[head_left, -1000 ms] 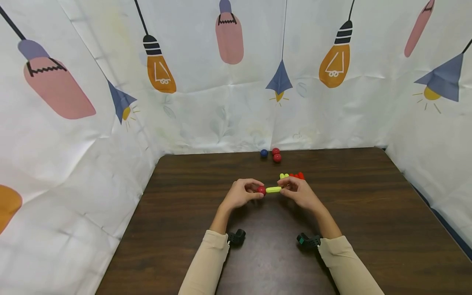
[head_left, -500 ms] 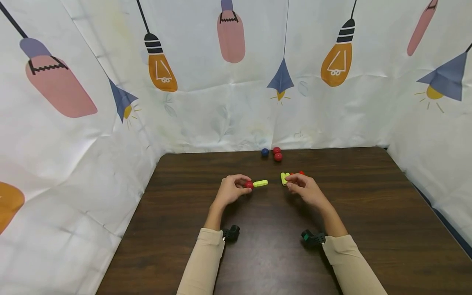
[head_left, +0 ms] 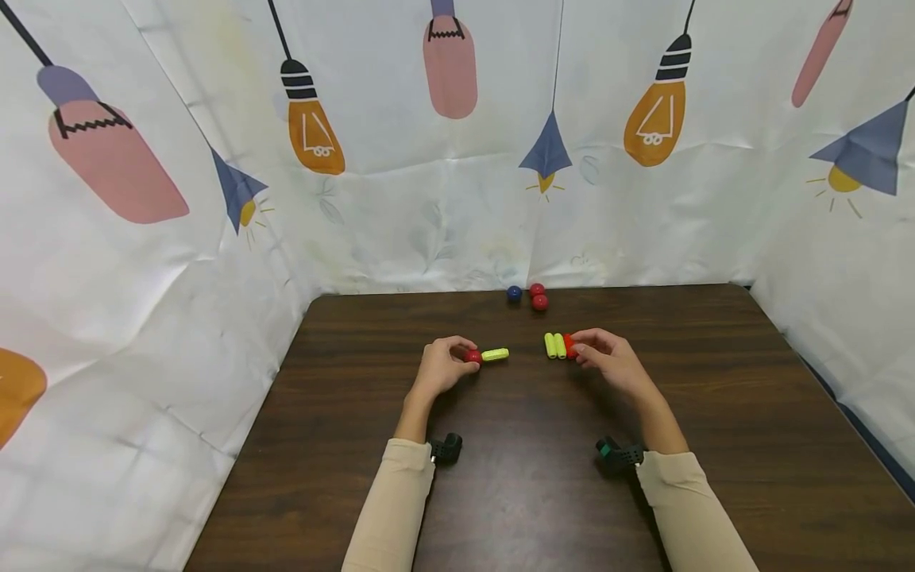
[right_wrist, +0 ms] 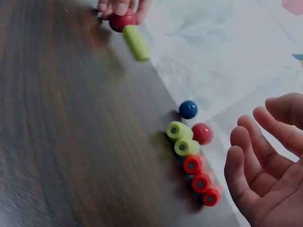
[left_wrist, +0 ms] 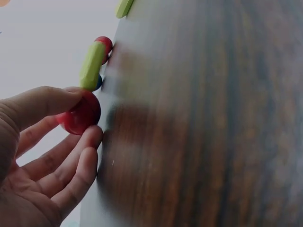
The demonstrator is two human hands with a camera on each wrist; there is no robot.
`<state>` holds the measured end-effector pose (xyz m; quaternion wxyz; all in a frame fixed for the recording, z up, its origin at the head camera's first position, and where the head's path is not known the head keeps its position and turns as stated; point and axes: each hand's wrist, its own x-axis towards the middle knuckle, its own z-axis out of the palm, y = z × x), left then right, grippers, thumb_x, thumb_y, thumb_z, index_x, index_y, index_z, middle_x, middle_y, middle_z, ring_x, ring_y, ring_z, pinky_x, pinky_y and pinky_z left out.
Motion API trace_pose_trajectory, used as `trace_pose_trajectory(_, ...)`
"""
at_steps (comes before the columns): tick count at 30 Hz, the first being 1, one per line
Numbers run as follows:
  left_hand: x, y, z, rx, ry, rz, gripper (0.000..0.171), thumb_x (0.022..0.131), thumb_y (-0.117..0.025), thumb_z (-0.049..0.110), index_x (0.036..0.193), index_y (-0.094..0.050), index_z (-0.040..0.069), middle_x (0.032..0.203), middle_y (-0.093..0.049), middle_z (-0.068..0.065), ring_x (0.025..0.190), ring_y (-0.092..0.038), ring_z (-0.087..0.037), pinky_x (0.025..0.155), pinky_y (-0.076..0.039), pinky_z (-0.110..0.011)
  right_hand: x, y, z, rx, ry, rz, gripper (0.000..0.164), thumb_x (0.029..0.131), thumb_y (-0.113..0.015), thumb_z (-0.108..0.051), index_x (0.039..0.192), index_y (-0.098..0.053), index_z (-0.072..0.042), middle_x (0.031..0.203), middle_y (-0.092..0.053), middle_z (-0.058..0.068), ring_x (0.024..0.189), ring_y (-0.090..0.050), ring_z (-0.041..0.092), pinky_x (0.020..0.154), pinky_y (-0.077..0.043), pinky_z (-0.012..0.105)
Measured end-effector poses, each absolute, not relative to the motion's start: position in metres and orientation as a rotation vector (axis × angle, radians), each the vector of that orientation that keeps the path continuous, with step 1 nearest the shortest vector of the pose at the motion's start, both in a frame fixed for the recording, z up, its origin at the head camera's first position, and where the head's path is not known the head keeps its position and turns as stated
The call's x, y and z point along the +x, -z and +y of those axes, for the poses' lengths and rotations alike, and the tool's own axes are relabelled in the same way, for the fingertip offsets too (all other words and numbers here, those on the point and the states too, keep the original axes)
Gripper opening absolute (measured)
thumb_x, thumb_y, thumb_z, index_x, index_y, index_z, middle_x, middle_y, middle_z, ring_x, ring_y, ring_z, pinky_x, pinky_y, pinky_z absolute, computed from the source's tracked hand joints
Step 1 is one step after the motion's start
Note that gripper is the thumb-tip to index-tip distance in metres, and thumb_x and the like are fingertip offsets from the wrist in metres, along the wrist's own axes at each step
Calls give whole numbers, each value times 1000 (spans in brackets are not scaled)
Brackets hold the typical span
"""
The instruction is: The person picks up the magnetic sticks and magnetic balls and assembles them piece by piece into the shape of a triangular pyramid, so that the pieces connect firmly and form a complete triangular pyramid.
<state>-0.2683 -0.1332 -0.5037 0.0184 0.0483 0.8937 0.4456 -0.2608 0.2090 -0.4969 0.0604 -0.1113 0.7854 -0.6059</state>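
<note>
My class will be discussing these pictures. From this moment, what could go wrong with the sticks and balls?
The left hand holds a red ball with a yellow-green stick jutting from it; bumping the free end might separate them.

The right hand is close to the red sticks, lined up side by side, so picking one could disturb its neighbours.

The blue ball sits near the table's far edge and might roll if nudged.

Tbl (head_left: 529, 485) wood-grain, semi-gloss; 4 balls (left_wrist: 85, 114) smooth, glossy; 3 lime rods (left_wrist: 92, 65) plastic-look, matt-ish; bkgd cloth (head_left: 400, 214) creased.
</note>
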Motion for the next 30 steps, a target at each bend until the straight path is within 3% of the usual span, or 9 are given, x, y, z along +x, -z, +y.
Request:
trace_pose_trajectory(5, -270, 502, -136, 155, -1351, 2786, 25, 84, -86, 20, 107, -77, 18, 99, -77, -3, 78, -70, -14, 70, -56, -31, -267, 489, 215, -308, 1795, 2390, 42, 105, -60, -26, 135, -57, 4, 124, -61, 23, 95, -65, 20, 88, -58, 35)
trace_pose_trajectory(17, -270, 501, -141, 247, -1350, 2744, 27, 88, -83, 19, 114, -76, 18, 103, -75, -6, 79, -70, -15, 71, -56, -32, -322, 467, 208, -377, 1586, 2429, 42, 105, -60, -25, 136, -56, 3, 118, -62, 23, 101, -63, 38, 86, -57, 41)
trace_pose_trajectory(25, -269, 503, -145, 253, -1337, 2754, 23, 87, -84, 19, 109, -79, 22, 100, -76, -3, 77, -68, -13, 69, -54, -30, -358, 468, 198, -393, 1437, 2457, 41, 105, -58, -18, 143, -53, -1, 134, -58, 26, 113, -59, 44, 97, -52, 54)
trace_pose_trajectory(30, -269, 504, -147, 261, -1343, 2763, 23, 85, -85, 18, 107, -79, 22, 98, -76, -2, 76, -66, -13, 69, -52, -29, -374, 472, 194, -404, 1305, 2501, 40, 104, -59, -16, 144, -54, -7, 138, -55, 24, 113, -60, 42, 96, -52, 53)
